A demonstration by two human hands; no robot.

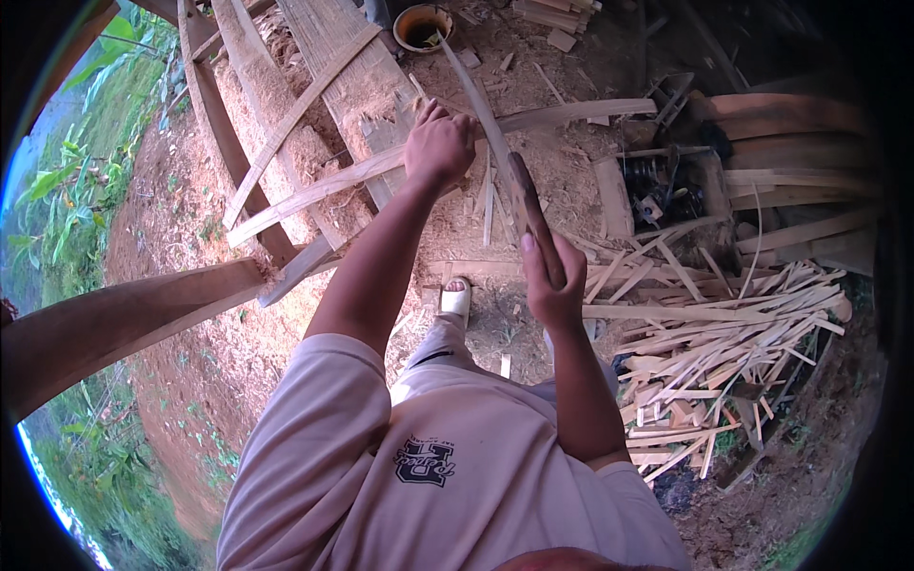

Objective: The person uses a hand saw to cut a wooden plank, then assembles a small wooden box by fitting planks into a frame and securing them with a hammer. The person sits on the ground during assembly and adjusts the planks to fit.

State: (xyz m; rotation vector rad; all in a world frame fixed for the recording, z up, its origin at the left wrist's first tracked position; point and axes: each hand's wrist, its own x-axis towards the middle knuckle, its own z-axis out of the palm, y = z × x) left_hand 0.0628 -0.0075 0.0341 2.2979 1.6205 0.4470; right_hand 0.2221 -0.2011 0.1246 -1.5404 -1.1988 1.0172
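Head: handsaw (502, 149) in right hand (556, 282)

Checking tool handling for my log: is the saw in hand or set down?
In hand: the right hand grips the saw, which slants across the long wooden strip.

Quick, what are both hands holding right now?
Left hand: closed over the wooden strip.
Right hand: closed, holding the saw by its handle.

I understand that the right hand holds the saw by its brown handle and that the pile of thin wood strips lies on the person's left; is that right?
Not quite: the head view shows the pile of thin wood strips lying on the person's right. The right hand does hold the saw by its brown handle.
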